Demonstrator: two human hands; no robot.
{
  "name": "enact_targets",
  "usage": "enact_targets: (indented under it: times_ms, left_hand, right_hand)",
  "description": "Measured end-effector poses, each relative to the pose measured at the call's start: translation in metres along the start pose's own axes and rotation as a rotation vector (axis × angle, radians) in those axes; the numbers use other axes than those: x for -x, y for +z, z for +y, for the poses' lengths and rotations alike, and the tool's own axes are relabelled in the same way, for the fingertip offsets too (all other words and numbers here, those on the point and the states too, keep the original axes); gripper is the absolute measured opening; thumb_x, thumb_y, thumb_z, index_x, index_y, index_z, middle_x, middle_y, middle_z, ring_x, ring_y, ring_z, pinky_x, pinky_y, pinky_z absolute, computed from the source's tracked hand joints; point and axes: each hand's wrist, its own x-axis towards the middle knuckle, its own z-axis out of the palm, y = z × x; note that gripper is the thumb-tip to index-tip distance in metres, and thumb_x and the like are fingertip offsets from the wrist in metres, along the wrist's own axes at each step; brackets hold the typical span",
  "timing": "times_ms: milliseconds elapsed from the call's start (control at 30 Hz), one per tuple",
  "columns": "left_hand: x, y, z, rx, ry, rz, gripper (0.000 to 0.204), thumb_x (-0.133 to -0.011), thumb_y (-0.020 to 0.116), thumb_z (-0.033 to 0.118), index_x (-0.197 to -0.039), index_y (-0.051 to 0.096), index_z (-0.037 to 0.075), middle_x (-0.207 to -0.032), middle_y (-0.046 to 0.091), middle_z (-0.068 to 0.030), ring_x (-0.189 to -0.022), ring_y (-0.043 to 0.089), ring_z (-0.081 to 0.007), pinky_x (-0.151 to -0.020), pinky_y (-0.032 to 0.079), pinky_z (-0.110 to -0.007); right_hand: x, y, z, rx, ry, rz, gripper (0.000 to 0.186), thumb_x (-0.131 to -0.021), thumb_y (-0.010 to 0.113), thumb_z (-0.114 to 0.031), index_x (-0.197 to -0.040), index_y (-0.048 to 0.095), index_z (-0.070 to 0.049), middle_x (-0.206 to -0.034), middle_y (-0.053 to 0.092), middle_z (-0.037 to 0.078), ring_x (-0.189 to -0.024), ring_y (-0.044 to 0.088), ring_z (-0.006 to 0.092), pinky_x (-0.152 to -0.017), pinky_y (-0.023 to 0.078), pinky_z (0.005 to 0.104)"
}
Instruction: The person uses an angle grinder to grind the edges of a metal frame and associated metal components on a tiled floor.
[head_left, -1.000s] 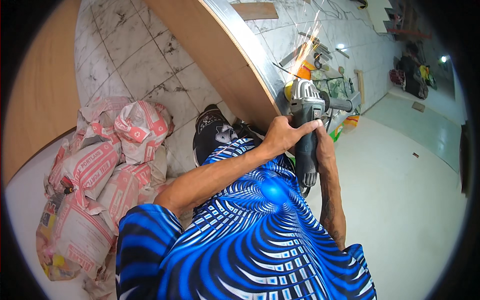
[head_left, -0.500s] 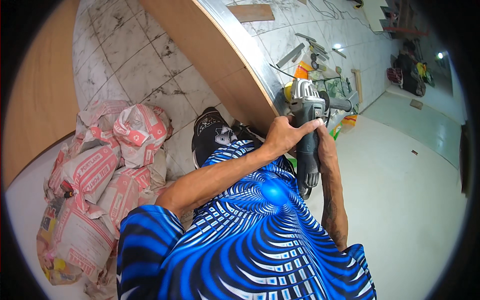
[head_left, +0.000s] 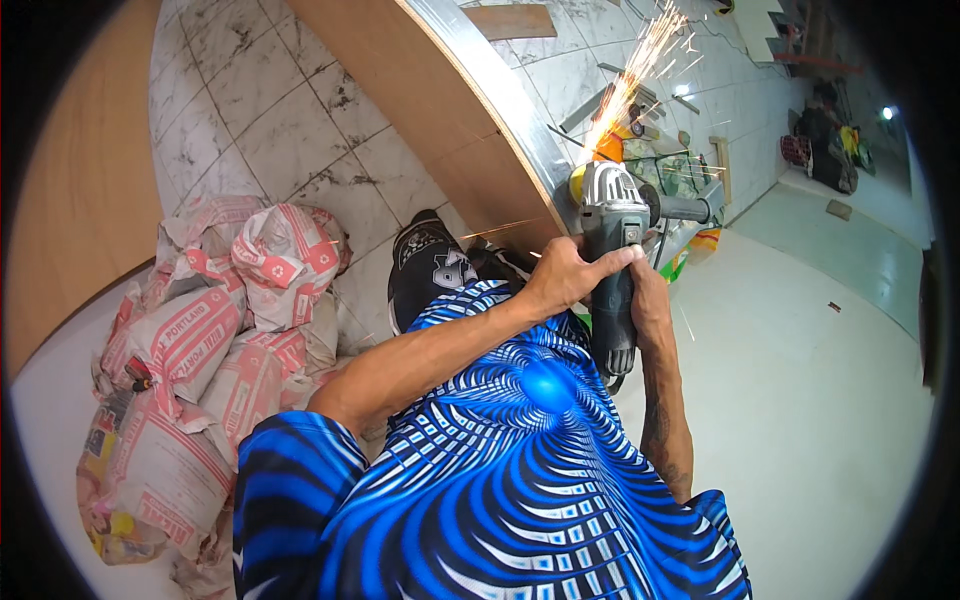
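Observation:
An angle grinder (head_left: pixel 612 290) stands upright in the picture, its head away from me and its dark body toward my shirt. My left hand (head_left: pixel 566 276) is closed on the body from the left, the thumb laid across it. From the right, my right hand (head_left: pixel 650 297) wraps the same body; its fingers are partly hidden behind it. The yellowish disc (head_left: pixel 577 183) meets the end of the shiny metal facing (head_left: pixel 490 95) on a wooden panel (head_left: pixel 440 120). Bright sparks (head_left: pixel 640 65) fly up and to the right. A side handle (head_left: pixel 685 208) sticks out rightward.
Printed paper sacks (head_left: pixel 200 340) are piled at the left, beside a curved wooden sheet (head_left: pixel 80 150). Metal strips (head_left: pixel 590 108) and a green-and-white bag (head_left: pixel 665 165) lie on the tiled floor beyond the grinder. My dark shoe (head_left: pixel 425 250) stands beside the panel. Bags (head_left: pixel 825 145) sit far right.
Sparks now shoot from the disc, where there were none before. The grinder and both hands have hardly moved; the grip on the body is the same.

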Motion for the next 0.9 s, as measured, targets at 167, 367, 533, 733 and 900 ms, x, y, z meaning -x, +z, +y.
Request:
enact_targets:
  times_ms: [167,367,533,733,900]
  left_hand:
    - [-0.003,0.0,0.001,-0.012,-0.002,-0.025,0.057,-0.086,0.075,0.044,-0.107,0.067,-0.008,-0.093,0.068,-0.0088,-0.085,0.061,-0.0113,-0.075,0.05,-0.027]
    - [-0.002,-0.001,0.001,-0.026,0.02,-0.03,0.058,-0.086,0.075,0.045,-0.107,0.067,-0.009,-0.092,0.068,-0.0087,-0.083,0.06,-0.0111,-0.074,0.05,-0.027]
    - [-0.002,-0.002,-0.002,-0.02,0.026,-0.018,0.059,-0.085,0.075,0.046,-0.106,0.067,-0.008,-0.09,0.068,-0.0089,-0.082,0.06,-0.011,-0.073,0.05,-0.027]
    - [0.004,-0.002,0.011,-0.034,-0.015,-0.05,0.056,-0.086,0.074,0.046,-0.105,0.068,-0.007,-0.087,0.068,-0.0087,-0.081,0.06,-0.0107,-0.072,0.051,-0.028]
    - [-0.002,-0.003,-0.003,-0.067,0.032,-0.032,0.055,-0.087,0.073,0.045,-0.104,0.068,-0.007,-0.088,0.069,-0.0093,-0.081,0.061,-0.011,-0.073,0.051,-0.028]
  right_hand:
    - [-0.002,-0.001,0.002,-0.044,0.033,0.032,0.047,-0.105,0.042,-0.042,-0.099,0.065,-0.001,-0.082,0.067,0.007,-0.071,0.062,0.0128,-0.065,0.05,0.0273]
    - [-0.003,0.004,0.005,-0.114,0.053,0.062,0.048,-0.104,0.044,-0.045,-0.101,0.065,-0.002,-0.082,0.067,0.007,-0.068,0.062,0.0133,-0.061,0.05,0.0273]
    - [0.0,0.005,-0.003,-0.073,0.03,0.048,0.048,-0.103,0.045,-0.046,-0.102,0.065,-0.001,-0.081,0.068,0.008,-0.067,0.063,0.0139,-0.06,0.051,0.0276]
    - [0.003,0.005,-0.004,-0.122,0.091,0.015,0.048,-0.103,0.046,-0.046,-0.1,0.064,-0.002,-0.08,0.068,0.009,-0.067,0.064,0.015,-0.06,0.051,0.0275]
    - [0.0,0.004,0.001,-0.172,0.103,0.009,0.049,-0.103,0.045,-0.047,-0.1,0.064,-0.001,-0.081,0.068,0.009,-0.067,0.064,0.015,-0.061,0.052,0.0274]
